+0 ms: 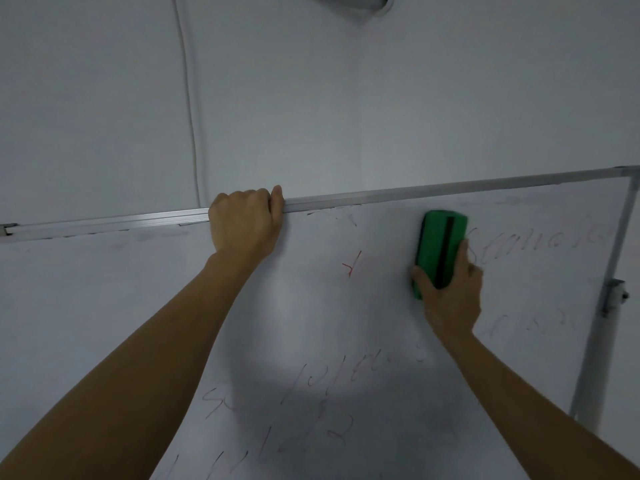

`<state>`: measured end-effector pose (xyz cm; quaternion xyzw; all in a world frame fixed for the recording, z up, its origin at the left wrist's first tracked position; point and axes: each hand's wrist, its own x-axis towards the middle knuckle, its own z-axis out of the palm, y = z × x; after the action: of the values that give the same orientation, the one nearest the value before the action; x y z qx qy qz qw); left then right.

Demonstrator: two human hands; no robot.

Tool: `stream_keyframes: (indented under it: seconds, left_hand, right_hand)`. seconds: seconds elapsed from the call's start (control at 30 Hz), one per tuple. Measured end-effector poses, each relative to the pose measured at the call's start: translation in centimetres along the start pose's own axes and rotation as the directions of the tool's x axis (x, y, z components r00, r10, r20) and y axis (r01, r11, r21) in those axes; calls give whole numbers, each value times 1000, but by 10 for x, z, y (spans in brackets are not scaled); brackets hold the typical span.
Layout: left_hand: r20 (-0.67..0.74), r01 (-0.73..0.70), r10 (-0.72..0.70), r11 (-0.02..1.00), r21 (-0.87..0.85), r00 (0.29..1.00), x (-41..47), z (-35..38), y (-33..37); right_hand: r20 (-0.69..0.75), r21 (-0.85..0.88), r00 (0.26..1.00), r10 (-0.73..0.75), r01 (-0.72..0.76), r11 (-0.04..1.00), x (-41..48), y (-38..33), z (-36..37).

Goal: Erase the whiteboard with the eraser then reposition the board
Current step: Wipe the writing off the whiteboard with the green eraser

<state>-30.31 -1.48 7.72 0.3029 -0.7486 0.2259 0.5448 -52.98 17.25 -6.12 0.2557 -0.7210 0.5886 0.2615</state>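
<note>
Now: left hand has its fingers curled over the whiteboard top rail, gripping it left of the rail's middle. Right hand grasps the green eraser, thumb on one long edge, fingers round the other. Eraser sits flat on the board face, upright, just below the rail toward its right end. Red mark is below the rail, between the hands. Faint smeared writing runs under the rail's right end, more lower down. Bracket on the side frame, well below the rail. Cable runs up the wall above the rail, near the left hand.
</note>
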Motion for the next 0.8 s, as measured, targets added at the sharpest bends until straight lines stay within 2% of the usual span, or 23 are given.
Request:
stream_keyframes:
  seconds: [0.03,0.07,0.1,0.17,0.2,0.23,0.27,0.3,0.33,0.4,0.43,0.47,0.5,0.53,0.57,0.6,0.67,0.7,0.73,0.77,0.8]
  left_hand:
    - [-1,-3,3,1000,-1,1000,-1,1,1]
    - [-3,-7,7,1000,-1,1000,-1,1,0]
    - [-1,-9,9,1000,1,1000,-1,1,-2]
    - [-1,-13,13,1000,1,1000,-1,0,-6]
    - [-12,-16,16,1000,-4,1000,-1,-1,-8]
    - [-23,-19,19,1000,-8,1000,-1,-1,-10]
    - [-30,-22,21,1000,-11,999,-2,-2,-11]
    - [-36,-29,29,999,-16,999,-2,-2,-11]
    - [-41,-34,33,999,-21,999,-2,-2,-11]
    - [-43,-32,31,999,-26,999,-1,-3,-8]
    - [-46,-34,32,999,-29,998,-1,-3,-6]
    - [-52,-36,34,999,-30,998,-1,-3,-4]
    - [-57,-34,32,999,-30,998,-1,-3,-3]
    - [-58,-31,30,999,-28,998,-1,-2,-1]
    - [-58,-31,30,999,-28,998,0,-2,-2]
    - [-61,-33,31,999,-28,998,-1,-1,-4]
    - [-63,-40,39,999,-23,997,-1,-1,-7]
    - [-62,-46,44,999,-23,997,-2,-2,-9]
    - [-61,-48,47,999,-23,997,-2,-2,-10]
    - [-60,-49,48,998,-24,997,-2,-4,-11]
    - [-55,-51,49,998,-28,997,-2,-5,-11]
  right_hand:
    - [31,-40,997,-65,67,997,-19,-2,7]
    - [81,-85,977,-198,205,975,-42,-1,15]
    - [150,-118,927,-345,363,924,-68,4,22]
    - [325,-149,748,-579,645,750,-103,19,28]
    - [386,-141,650,-655,743,654,-102,23,26]
    - [401,-146,586,-704,800,582,-92,24,23]
    - [376,-174,578,-724,812,558,-76,20,19]
    - [318,-200,632,-707,774,601,-60,13,13]
    - [235,-211,730,-642,683,700,-42,2,6]
    - [73,-155,931,-357,365,918,-8,-15,-7]
    - [23,-79,982,-189,190,979,1,-18,-6]
    - [-3,-23,998,-67,67,997,2,-21,-2]
    - [6,-19,1000,-24,25,1000,-6,-27,1]
    - [35,-48,997,-68,70,996,-22,-31,7]
    - [85,-95,978,-189,197,976,-45,-31,15]
    - [154,-132,928,-338,359,924,-71,-27,24]
    - [344,-148,742,-576,649,747,-111,-11,31]
    - [415,-131,645,-642,741,659,-113,-3,30]
    - [433,-127,585,-686,793,596,-104,1,27]
    - [410,-152,577,-707,807,570,-91,1,23]
    - [357,-188,621,-697,779,598,-76,-2,17]
